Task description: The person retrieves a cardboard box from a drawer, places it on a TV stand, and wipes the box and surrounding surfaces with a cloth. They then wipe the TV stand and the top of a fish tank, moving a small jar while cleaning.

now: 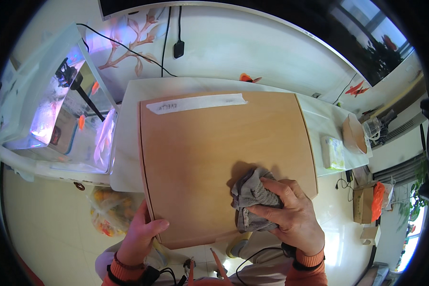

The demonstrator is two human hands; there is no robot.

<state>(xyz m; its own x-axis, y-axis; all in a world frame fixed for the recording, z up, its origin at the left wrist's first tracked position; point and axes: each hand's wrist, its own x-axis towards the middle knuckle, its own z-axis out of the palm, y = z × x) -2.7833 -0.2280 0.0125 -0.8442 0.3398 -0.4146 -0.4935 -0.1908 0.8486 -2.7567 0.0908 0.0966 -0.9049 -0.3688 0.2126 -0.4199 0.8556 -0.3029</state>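
Note:
A flat brown cardboard box (200, 153) lies on a white tabletop, its near edge jutting out over the front toward me. A strip of white tape (203, 102) with handwriting runs along its far edge. My left hand (143, 227) grips the near left corner, thumb on top and fingers against the side. In my right hand (293, 211) is a crumpled grey cloth (255, 200), pressed against the near right part of the box top. The underside of the box is hidden.
An aquarium (75, 132) with orange fish stands on the left. To the right are a tissue pack (332, 153) and a pinkish bowl (354, 134). A filled plastic bag (111, 211) sits on the floor at left. A television (289, 18) hangs above; cables (164, 43) run down the wall.

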